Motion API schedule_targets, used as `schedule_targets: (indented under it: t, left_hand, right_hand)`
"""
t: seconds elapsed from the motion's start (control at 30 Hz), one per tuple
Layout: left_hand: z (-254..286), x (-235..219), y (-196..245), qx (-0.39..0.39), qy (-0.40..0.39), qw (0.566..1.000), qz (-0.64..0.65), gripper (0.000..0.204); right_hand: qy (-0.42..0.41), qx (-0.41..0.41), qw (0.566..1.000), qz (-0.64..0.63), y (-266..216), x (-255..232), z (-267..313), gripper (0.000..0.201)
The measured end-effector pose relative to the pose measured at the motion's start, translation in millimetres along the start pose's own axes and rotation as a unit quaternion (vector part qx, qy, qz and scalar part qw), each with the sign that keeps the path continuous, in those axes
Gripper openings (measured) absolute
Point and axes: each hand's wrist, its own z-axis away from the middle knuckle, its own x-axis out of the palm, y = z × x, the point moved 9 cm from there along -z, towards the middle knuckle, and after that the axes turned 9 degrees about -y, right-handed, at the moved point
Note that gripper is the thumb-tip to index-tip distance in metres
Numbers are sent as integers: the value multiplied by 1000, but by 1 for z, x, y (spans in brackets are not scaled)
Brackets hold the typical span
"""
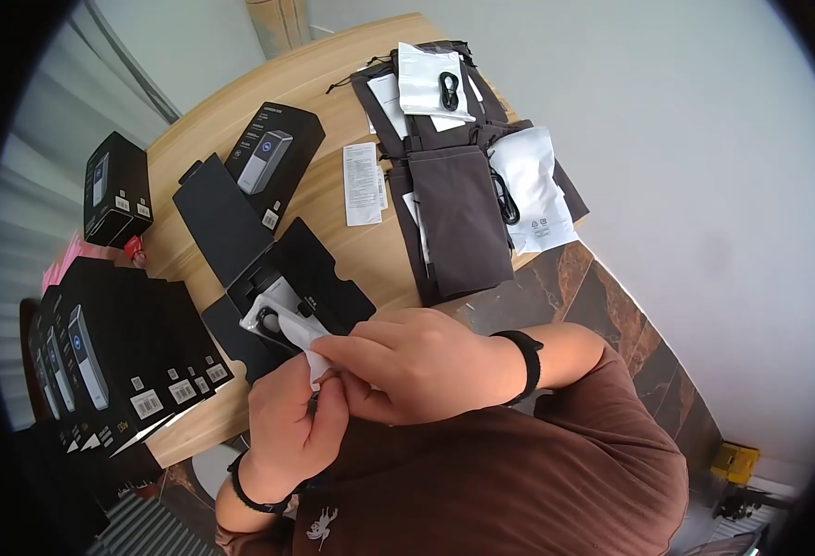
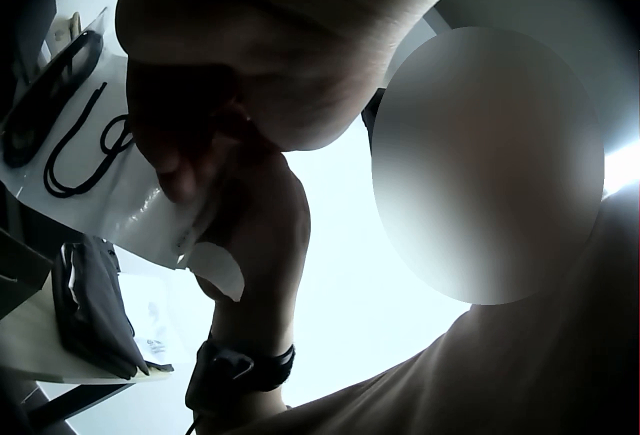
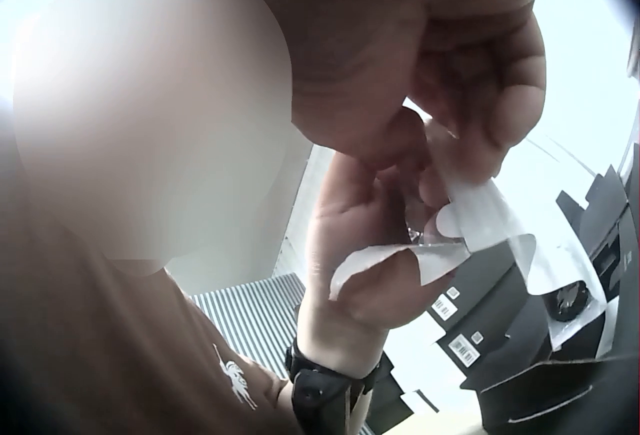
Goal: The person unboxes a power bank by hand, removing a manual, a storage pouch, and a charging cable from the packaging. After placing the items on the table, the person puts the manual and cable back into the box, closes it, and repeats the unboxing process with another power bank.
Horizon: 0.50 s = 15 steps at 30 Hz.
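Head view shows both hands meeting at lower centre of the frame, over the table [image 1: 352, 56] edge: the left hand [image 1: 287, 431] and right hand [image 1: 407, 361] each pinch the end of a white bag [image 1: 287, 324] that holds a coiled black cable [image 2: 75, 140]. From the right wrist view, fingers [image 3: 500, 105] press the thin film together while the other hand's thumb pulls the flap apart. The film looks slippery, so a pinch could slide off and the bag drop onto the open box [image 1: 282, 278] just beneath. Pulling unevenly may tear the film crookedly, and the cable could spill out, perhaps off the edge to the floor. The stacked boxes [image 1: 120, 361] at lower left stand close enough to be knocked.
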Motion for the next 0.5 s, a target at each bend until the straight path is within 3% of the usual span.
schedule_targets:
  t: [0.13,0.2,0.33,0.5]
  left_hand:
    - [0,2,8,20,-58,997,-37,7]
    - [2,3,10,42,-43,998,-14,9]
    - [1,5,24,65,-8,997,-38,13]
    - [-3,0,26,61,0,997,-45,13]
  right_hand:
    - [-8,-47,997,58,-11,-6,7,24]
    - [-25,-63,995,71,-16,-6,11,21]
    - [32,-94,993,64,-20,-13,9,21]
    - [16,-60,995,72,-15,-26,9,20]
